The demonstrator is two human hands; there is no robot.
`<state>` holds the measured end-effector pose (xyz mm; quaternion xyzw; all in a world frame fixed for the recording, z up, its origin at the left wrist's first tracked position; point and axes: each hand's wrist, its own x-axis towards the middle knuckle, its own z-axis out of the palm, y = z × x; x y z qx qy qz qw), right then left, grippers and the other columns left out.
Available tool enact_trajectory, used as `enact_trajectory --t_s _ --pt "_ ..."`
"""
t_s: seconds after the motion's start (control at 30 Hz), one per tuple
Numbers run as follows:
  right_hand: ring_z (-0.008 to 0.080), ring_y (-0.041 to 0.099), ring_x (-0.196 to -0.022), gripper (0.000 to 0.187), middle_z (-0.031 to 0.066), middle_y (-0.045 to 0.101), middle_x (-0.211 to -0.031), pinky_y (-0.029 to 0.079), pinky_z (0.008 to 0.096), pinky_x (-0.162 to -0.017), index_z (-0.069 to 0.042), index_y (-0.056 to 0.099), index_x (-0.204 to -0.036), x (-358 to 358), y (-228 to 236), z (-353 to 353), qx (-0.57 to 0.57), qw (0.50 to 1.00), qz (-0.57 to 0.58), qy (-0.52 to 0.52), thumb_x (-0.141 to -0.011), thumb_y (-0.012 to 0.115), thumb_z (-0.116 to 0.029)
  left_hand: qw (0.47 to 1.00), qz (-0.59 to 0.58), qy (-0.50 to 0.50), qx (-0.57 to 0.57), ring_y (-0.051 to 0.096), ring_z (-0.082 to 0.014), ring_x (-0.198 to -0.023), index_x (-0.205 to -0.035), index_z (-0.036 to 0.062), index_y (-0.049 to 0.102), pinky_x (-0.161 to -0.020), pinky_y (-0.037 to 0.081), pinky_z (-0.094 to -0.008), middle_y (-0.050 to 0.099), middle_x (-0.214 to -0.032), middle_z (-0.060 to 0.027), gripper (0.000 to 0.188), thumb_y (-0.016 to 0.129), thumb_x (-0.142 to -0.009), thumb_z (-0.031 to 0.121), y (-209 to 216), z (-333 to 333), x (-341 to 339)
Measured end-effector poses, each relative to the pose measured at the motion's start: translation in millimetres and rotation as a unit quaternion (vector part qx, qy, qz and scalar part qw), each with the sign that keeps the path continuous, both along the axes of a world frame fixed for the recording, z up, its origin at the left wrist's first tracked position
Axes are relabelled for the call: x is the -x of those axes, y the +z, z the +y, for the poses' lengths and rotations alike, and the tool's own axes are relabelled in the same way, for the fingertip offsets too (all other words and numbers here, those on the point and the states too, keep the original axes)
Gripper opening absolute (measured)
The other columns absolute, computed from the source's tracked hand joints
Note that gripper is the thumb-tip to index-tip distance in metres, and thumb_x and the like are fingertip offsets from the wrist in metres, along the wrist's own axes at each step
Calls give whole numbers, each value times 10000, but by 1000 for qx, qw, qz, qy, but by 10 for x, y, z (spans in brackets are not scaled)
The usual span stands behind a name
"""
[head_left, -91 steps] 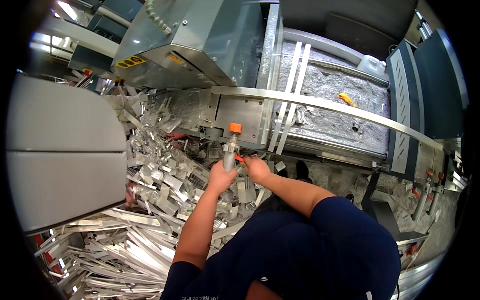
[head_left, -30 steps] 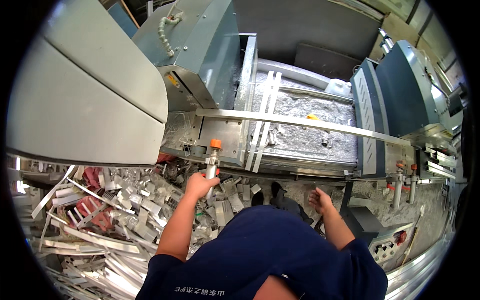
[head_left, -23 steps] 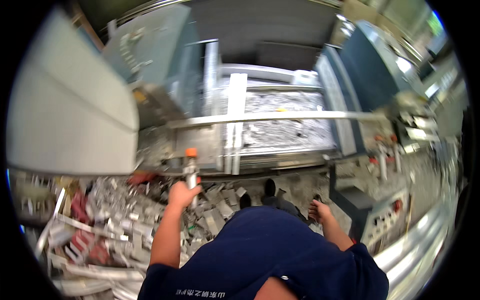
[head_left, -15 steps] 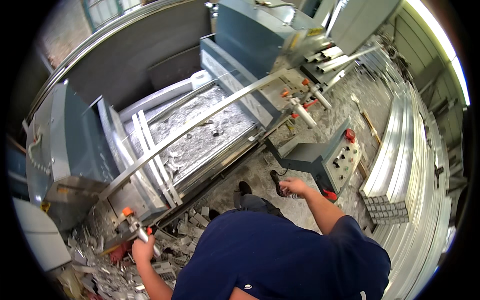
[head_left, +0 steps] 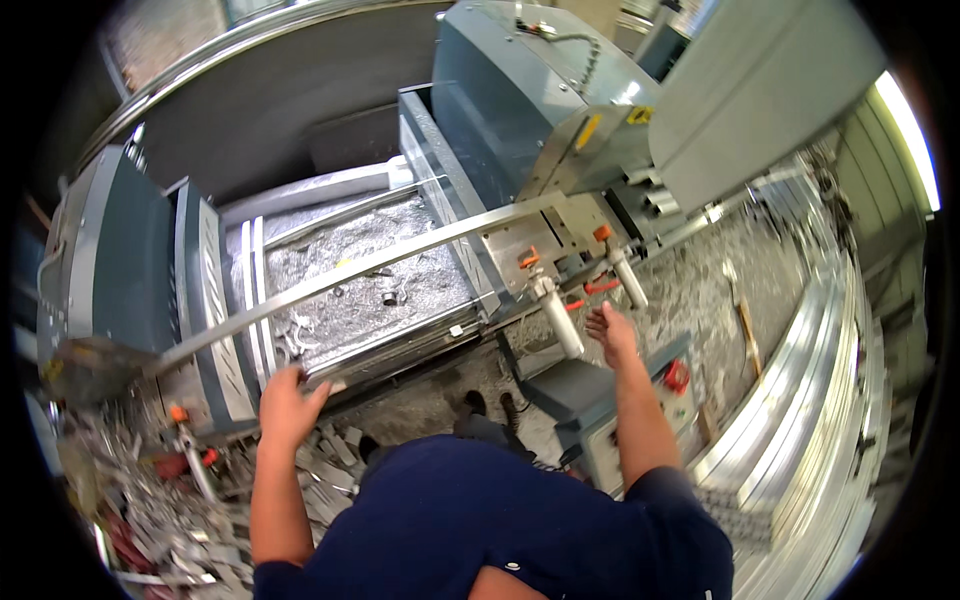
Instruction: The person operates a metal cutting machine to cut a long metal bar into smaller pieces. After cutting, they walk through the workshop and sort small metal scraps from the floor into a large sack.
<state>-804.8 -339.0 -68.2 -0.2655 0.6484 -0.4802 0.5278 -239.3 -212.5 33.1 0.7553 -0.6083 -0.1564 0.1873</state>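
A long silver metal bar [head_left: 350, 270] lies across the double-headed cutting machine, from its left head [head_left: 135, 250] to the table by its right head [head_left: 510, 90]. My left hand [head_left: 287, 405] is over the machine's front edge, just in front of the bar's left part, thumb apart from the fingers and nothing seen in it. My right hand [head_left: 612, 335] is raised, fingers apart and empty, beside two white clamp cylinders [head_left: 560, 318] with orange knobs. Another clamp cylinder [head_left: 195, 460] stands left of my left forearm. Two thin white strips [head_left: 254, 300] lie across the machine bed.
A control console [head_left: 600, 420] with a red button stands under my right forearm. Long silver profiles [head_left: 770, 400] are stacked at the right. Metal offcuts [head_left: 320, 470] litter the floor at lower left. A grey panel [head_left: 770, 90] hangs at the upper right.
My left hand has let go of the left clamp cylinder and moved up to the machine's front edge. My right hand has moved up from beside the console toward the right clamps.
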Motion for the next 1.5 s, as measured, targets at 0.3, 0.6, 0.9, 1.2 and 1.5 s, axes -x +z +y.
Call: enact_trajectory --t_s 0.3,0.6,0.9,1.2,1.5 --pt "135 464 -580 298 21 489 -608 443 297 -618 -5 595 -937 -97 -585 -594 110 919 -377 49 -971 514 -290 906 308 -130 -260 629 -219 -888 -953 0 660 -789 497 -363 667 -928 -138 437 693 -833 418 166 -1017 1779" --pt "99 371 -439 323 -20 380 -501 392 272 -496 -26 528 -717 -436 -228 -655 71 993 -40 90 -959 547 -240 665 630 -120 -382 650 -218 -915 -1204 6 541 -819 523 -345 629 -1069 -120 560 666 -862 431 -630 -1535 3380" --pt "81 339 -426 350 -21 371 -488 412 265 -499 -8 542 -717 -534 -130 -606 52 996 49 50 -962 537 -258 733 584 -86 -337 663 -213 -777 -1090 -2 607 -626 539 -344 654 -985 -129 444 755 -762 258 -470 -1573 3450" --pt "200 547 -708 145 89 580 -753 464 326 -637 -30 565 -798 -366 -335 -719 -57 959 -262 -97 -895 540 -134 663 631 -86 -395 656 -228 -779 -1026 -6 595 -617 563 -357 641 -923 -116 405 781 -722 187 -593 -1691 3430" --pt "343 603 -1086 329 214 596 -1186 493 447 -968 73 521 -1187 175 -305 -1143 -333 876 -176 300 -929 489 -128 695 623 -78 -351 649 -206 -685 -937 5 648 -547 551 -360 654 -839 -103 323 758 -712 208 -722 -1643 3507"
